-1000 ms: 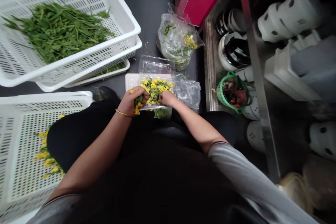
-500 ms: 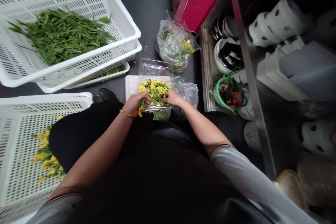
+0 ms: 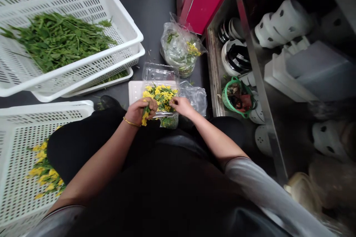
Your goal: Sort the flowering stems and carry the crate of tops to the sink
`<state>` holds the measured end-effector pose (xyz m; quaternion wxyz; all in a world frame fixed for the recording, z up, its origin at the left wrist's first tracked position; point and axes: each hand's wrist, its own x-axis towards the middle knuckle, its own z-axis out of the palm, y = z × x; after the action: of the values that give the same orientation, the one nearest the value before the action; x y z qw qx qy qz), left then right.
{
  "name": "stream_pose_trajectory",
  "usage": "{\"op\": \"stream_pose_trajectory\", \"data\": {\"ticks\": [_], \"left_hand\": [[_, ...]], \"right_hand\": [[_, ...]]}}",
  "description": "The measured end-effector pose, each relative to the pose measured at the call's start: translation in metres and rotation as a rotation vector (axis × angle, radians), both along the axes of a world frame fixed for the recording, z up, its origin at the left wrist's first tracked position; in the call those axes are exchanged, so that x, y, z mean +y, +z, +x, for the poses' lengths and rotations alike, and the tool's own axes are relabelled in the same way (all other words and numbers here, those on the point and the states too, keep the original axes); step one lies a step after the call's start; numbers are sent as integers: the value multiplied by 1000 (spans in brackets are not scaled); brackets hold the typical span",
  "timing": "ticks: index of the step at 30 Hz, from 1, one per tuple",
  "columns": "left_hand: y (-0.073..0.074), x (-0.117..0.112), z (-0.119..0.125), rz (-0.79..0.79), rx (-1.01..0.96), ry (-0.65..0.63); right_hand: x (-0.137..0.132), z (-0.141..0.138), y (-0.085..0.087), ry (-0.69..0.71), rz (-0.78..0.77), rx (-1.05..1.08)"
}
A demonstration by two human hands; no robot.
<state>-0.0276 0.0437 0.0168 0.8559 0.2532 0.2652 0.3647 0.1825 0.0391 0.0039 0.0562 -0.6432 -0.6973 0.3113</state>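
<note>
My left hand (image 3: 142,110) is closed around a small bunch of yellow-flowered greens (image 3: 145,118), whose blossoms hang below the fist. Fingertips pinched, my right hand (image 3: 180,105) is at the right edge of a heap of yellow flowers and green leaves (image 3: 162,95); what it pinches, if anything, is too small to make out. That heap fills a clear plastic box, its transparent lid (image 3: 160,72) folded open on the far side. Under the box lies a pale pink board or lid (image 3: 134,89). A crumpled clear bag (image 3: 195,100) lies to the right.
Stacked white baskets (image 3: 122,18) hold cut green stems (image 3: 66,39) at the upper left. Another white basket (image 3: 16,163) at the left holds yellow-flowered stems (image 3: 46,172). A filled plastic bag (image 3: 180,50) stands ahead. Metal shelving (image 3: 257,74) with pots and a green basket (image 3: 224,98) borders the right.
My left hand has turned and pulled slightly away from the box with its bunch. My right hand stays at the heap's right edge. The whole view has shifted a little.
</note>
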Motion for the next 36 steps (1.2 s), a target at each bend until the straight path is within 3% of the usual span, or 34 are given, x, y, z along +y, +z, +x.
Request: {"op": "stream_pose_trajectory", "data": {"ticks": [2, 5, 8, 12, 16, 20, 23, 25, 27, 32, 36], "left_hand": [[6, 2, -5, 27, -80, 39], [9, 3, -5, 46, -14, 121], [5, 5, -2, -28, 99, 203], [-4, 6, 5, -162, 309, 141], [-13, -1, 20, -98, 500, 61], [-12, -4, 21, -72, 403, 114], [0, 0, 10, -92, 135, 180], [9, 3, 3, -71, -18, 204], [15, 4, -1, -50, -76, 213], [10, 4, -1, -53, 53, 245], [-1, 7, 2, -65, 283, 241]], "right_hand": [[14, -11, -13, 114, -26, -185], [28, -31, -34, 262, -121, -373], [33, -34, -42, 290, -150, -414], [27, -10, -20, 200, -121, -280], [3, -3, 17, 109, -16, -58], [-10, -8, 30, 155, -32, 228], [3, -6, 15, 24, -65, 224], [17, -10, -2, -29, -57, 31], [28, -23, -20, 25, -118, -175], [39, -51, -50, 118, -229, -392], [41, -31, -39, 64, -220, -237]]}}
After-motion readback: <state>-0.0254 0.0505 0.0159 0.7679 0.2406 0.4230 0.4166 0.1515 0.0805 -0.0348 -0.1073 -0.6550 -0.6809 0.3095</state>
